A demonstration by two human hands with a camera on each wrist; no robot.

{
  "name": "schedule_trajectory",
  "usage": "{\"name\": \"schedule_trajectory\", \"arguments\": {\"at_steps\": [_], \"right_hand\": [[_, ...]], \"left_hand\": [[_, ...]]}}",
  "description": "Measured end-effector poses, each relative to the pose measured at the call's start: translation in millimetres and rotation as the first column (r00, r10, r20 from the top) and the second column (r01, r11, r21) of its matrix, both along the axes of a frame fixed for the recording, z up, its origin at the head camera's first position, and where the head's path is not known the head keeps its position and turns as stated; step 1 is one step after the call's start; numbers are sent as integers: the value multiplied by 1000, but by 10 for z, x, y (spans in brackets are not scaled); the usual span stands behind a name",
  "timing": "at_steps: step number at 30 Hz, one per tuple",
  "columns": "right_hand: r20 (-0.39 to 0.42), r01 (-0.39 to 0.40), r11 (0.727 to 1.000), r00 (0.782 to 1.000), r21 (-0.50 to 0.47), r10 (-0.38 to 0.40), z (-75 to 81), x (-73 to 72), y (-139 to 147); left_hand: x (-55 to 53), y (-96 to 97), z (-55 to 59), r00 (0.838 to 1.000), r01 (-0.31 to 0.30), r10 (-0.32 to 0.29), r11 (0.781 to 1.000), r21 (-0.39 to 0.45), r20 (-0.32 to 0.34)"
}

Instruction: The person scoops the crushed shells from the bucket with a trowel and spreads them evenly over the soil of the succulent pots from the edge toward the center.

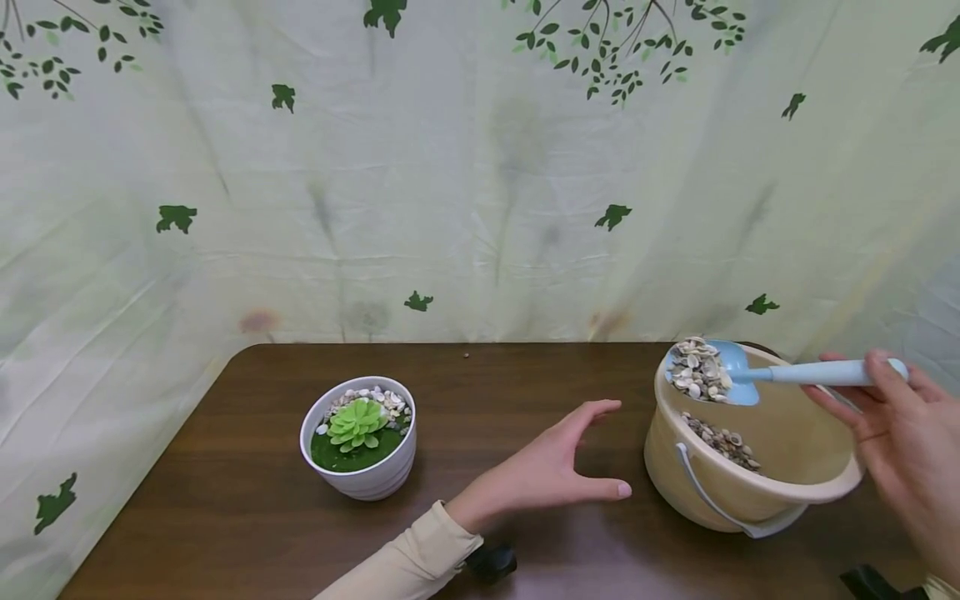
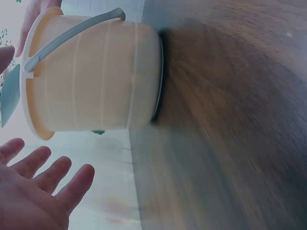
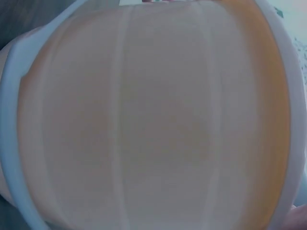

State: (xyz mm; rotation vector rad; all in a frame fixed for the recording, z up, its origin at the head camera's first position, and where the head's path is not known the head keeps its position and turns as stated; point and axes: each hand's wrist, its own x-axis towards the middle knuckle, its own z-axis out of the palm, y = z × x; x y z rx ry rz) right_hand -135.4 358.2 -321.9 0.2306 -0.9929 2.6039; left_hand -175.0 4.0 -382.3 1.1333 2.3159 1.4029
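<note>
My right hand [image 1: 903,425] grips the handle of a light blue toy shovel [image 1: 817,372] above the rim of a beige bucket [image 1: 675,475]. Heaped on the shovel's blade are small shells or pebbles [image 1: 699,369]. More of the same pieces [image 1: 723,442] lie inside the bucket. Between the bucket and a white pot [image 1: 367,483], my left hand [image 1: 543,467] hovers with fingers and thumb spread, holding nothing. The left wrist view shows its extended fingers [image 2: 53,172] apart from the bucket. In the right wrist view the bucket wall [image 3: 163,115] fills most of the picture.
A green succulent [image 1: 357,423] sits in the white pot, with green moss-like cover and pale shells around it. The brown wooden table [image 1: 247,467] meets a leaf-patterned curtain [image 1: 450,167] at its back edge. The bucket's grey-blue handle [image 1: 712,500] hangs down its front.
</note>
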Motion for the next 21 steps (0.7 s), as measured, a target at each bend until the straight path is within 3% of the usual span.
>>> {"name": "schedule_trajectory", "arguments": {"at_steps": [11, 21], "right_hand": [[-11, 3, 999, 1000, 52, -2, 69, -24, -208], [34, -50, 998, 998, 44, 48, 83, -67, -358]], "left_hand": [[118, -366, -54, 1000, 20, -20, 998, 60, -4], [275, -702, -39, 1000, -23, 23, 1000, 17, 15]]}}
